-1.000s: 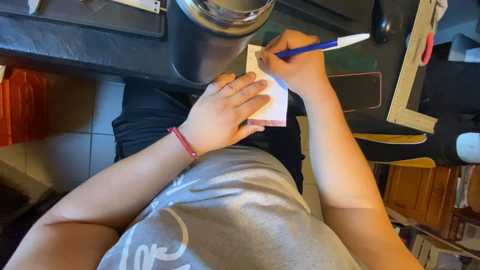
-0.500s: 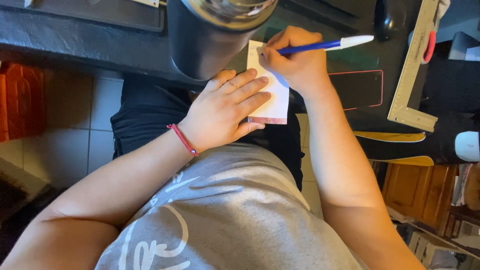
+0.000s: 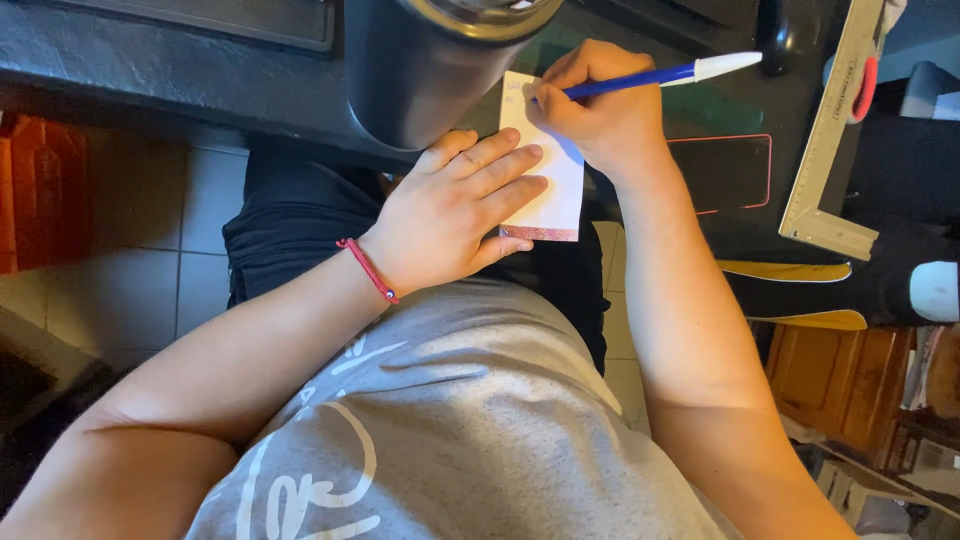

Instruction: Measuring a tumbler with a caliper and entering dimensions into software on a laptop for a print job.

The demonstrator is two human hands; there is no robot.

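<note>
Head view, right hand (image 3: 600, 120) writing, notepad (image 3: 548, 190) overhanging desk edge (image 3: 200, 95)

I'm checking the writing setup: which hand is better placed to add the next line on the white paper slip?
Probably the right hand: it grips the blue pen, tip at the paper slip. The left hand lies flat, pinning it.

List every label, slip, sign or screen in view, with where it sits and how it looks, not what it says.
Paper slip: on the dark desk edge beside the dark tumbler, narrow white rectangle with a reddish lower edge, pressed by the left hand; the right hand holds a blue pen with a white cap to its top.
Dark panel: right of the slip, flat black rectangle with a thin red outline, unlit.
Metal square ruler: far right, pale L-shape with printed markings.
</note>
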